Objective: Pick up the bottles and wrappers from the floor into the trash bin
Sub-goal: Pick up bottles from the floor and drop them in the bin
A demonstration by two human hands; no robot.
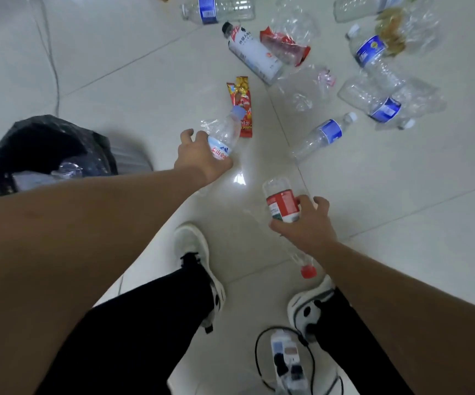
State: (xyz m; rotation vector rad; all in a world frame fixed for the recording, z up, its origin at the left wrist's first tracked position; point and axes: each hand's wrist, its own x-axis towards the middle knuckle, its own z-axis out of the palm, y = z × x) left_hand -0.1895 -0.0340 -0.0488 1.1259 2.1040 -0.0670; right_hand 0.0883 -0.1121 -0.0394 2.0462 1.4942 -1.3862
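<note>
A: Left hand [202, 158]: fingers wrapped round the mid-body of a clear crumpled plastic bottle with a red-and-white label and pale blue cap [225, 136], held just above the floor, cap pointing away.

B: Right hand [306, 223]?

A: Fingers clamped on the label band of a clear plastic bottle with a red label and red cap [283, 205], cap end toward the shoes.

B: Handling?

A: Both look empty, so light; thin walls likely buckle, smooth skin may slip. The label band is my pick for hold.

B: Destination?

A: Black-bagged trash bin [25, 143], left of the left hand, some plastic already inside. Ahead on the pale tiled floor [116, 67]: red-yellow snack wrapper [243, 106], white opaque bottle with black cap [253, 55], several blue-labelled clear bottles.
</note>
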